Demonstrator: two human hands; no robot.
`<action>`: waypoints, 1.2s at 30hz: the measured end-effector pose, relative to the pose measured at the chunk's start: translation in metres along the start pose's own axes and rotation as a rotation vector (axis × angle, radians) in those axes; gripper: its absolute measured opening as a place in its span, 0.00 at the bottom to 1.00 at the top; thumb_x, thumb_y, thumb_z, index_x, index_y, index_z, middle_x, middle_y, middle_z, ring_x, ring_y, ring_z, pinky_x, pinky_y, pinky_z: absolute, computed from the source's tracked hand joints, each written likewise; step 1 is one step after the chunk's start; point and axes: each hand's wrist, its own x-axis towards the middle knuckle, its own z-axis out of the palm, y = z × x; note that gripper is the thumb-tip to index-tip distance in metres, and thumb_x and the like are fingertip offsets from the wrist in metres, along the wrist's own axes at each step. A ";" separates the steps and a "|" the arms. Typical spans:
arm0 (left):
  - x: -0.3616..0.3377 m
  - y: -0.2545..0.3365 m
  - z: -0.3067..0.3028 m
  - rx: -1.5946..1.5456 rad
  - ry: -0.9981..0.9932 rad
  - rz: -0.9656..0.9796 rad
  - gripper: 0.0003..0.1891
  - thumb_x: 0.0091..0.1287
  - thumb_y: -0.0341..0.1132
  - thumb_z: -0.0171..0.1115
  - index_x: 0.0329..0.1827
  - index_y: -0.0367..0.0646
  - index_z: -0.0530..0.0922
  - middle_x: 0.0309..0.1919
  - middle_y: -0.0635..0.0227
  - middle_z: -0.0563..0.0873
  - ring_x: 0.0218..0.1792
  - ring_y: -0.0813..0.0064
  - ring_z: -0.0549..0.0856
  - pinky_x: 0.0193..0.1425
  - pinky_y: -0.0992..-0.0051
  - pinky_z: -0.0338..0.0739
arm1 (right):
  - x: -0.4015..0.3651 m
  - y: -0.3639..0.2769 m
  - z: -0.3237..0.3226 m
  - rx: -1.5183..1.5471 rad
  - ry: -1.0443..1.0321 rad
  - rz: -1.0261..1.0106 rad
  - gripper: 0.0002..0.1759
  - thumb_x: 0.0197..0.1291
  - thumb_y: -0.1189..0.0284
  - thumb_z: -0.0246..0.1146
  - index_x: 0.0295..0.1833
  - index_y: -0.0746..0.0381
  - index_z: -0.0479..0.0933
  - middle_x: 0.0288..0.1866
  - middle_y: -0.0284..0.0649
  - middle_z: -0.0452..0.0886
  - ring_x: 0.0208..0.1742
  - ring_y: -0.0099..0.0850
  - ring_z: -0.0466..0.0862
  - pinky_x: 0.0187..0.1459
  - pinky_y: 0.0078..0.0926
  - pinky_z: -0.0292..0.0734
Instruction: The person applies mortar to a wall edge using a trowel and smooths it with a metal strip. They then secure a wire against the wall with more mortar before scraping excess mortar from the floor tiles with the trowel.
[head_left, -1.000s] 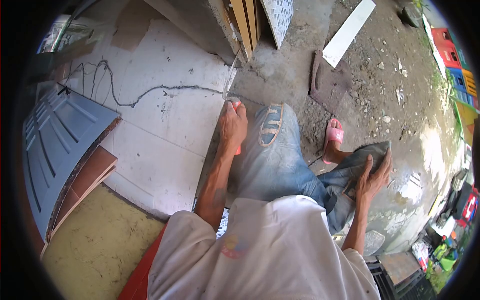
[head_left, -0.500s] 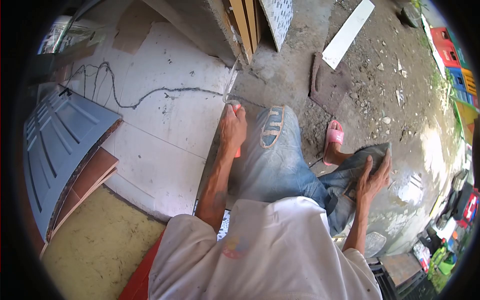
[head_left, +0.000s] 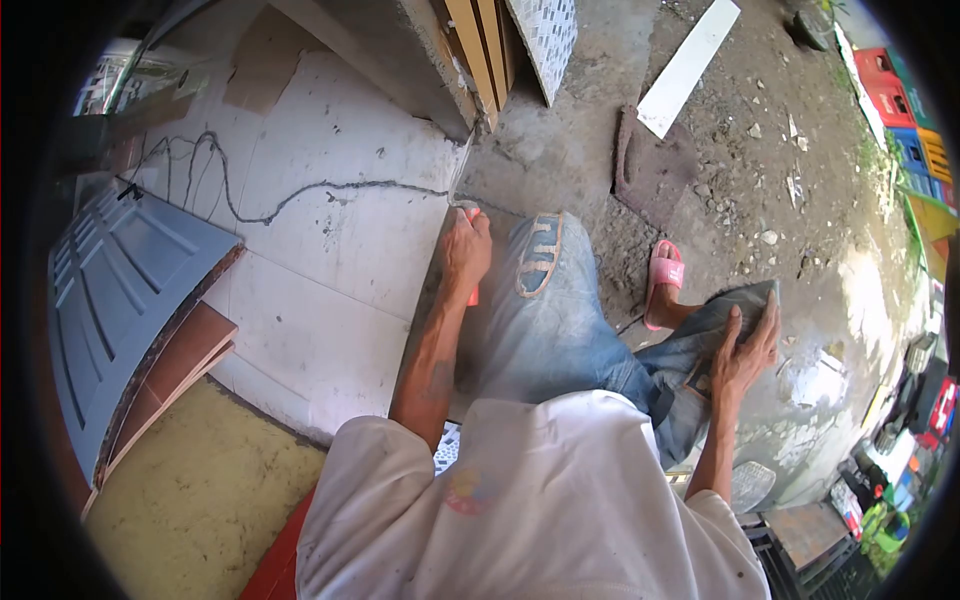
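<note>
My left hand [head_left: 466, 250] is wrapped round a red-orange tool [head_left: 473, 294] with a grey head, which looks like an angle grinder. Its head is at the edge of the white tiled surface [head_left: 330, 290], by the corner of an upright panel [head_left: 425, 60]. Pale dust hazes the air around it, and the exact point of contact is too small to tell. My right hand [head_left: 745, 352] lies on my bent right knee with its fingers stretched out, holding nothing. The left knee [head_left: 545, 260] of my jeans is just right of the tool.
A dark cord [head_left: 300, 190] runs across the white tiles. At left lean a grey-blue panelled door [head_left: 130, 290] and brown boards [head_left: 180, 360]. Ahead lie a brown mat [head_left: 650, 175] and a white strip [head_left: 690, 65] on rubble-strewn ground. Coloured crates [head_left: 885, 85] stand far right.
The view has shifted very slightly. Both hands keep their places, the left on the tool and the right on the knee.
</note>
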 end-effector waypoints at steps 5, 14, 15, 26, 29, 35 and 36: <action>-0.001 -0.001 -0.004 0.012 -0.011 0.005 0.23 0.74 0.45 0.48 0.52 0.28 0.74 0.41 0.34 0.84 0.47 0.35 0.83 0.54 0.47 0.75 | -0.002 0.000 -0.002 0.009 0.004 0.010 0.34 0.73 0.50 0.55 0.79 0.52 0.61 0.75 0.48 0.67 0.75 0.43 0.67 0.71 0.49 0.51; -0.006 -0.011 0.005 0.018 0.050 0.059 0.23 0.74 0.46 0.48 0.48 0.27 0.74 0.40 0.33 0.84 0.46 0.34 0.83 0.51 0.45 0.76 | -0.006 0.001 -0.003 -0.010 -0.001 0.033 0.34 0.73 0.50 0.55 0.79 0.51 0.61 0.75 0.47 0.67 0.76 0.42 0.67 0.71 0.48 0.51; -0.007 -0.015 0.006 0.028 0.071 0.066 0.23 0.74 0.46 0.48 0.48 0.27 0.75 0.40 0.33 0.84 0.45 0.34 0.83 0.51 0.45 0.76 | -0.006 0.001 -0.002 -0.015 0.002 0.030 0.34 0.73 0.50 0.55 0.79 0.51 0.61 0.75 0.47 0.67 0.75 0.42 0.67 0.71 0.48 0.51; 0.003 -0.010 0.012 0.021 0.031 0.066 0.22 0.74 0.45 0.49 0.46 0.29 0.75 0.39 0.32 0.83 0.44 0.33 0.83 0.51 0.45 0.76 | -0.005 0.000 -0.004 -0.020 0.000 0.038 0.34 0.73 0.50 0.56 0.79 0.51 0.61 0.75 0.50 0.66 0.75 0.43 0.68 0.71 0.48 0.51; 0.009 -0.018 0.017 0.045 0.019 0.064 0.21 0.73 0.45 0.50 0.46 0.30 0.75 0.38 0.33 0.83 0.44 0.34 0.83 0.51 0.45 0.76 | -0.006 -0.002 -0.004 -0.014 0.001 0.032 0.34 0.73 0.52 0.56 0.78 0.53 0.62 0.75 0.49 0.68 0.74 0.44 0.68 0.71 0.47 0.53; 0.014 -0.022 0.023 0.064 0.039 0.075 0.20 0.73 0.45 0.49 0.46 0.31 0.76 0.39 0.35 0.84 0.45 0.35 0.83 0.52 0.46 0.76 | -0.005 -0.004 -0.005 -0.041 0.035 0.007 0.33 0.73 0.55 0.58 0.77 0.57 0.64 0.73 0.48 0.70 0.73 0.44 0.70 0.70 0.46 0.56; 0.013 -0.023 0.023 0.072 0.027 0.071 0.20 0.73 0.45 0.49 0.46 0.31 0.76 0.40 0.36 0.84 0.45 0.35 0.83 0.53 0.46 0.76 | -0.005 -0.004 -0.006 -0.038 0.030 0.005 0.33 0.73 0.55 0.58 0.77 0.57 0.64 0.73 0.48 0.70 0.73 0.44 0.70 0.70 0.46 0.56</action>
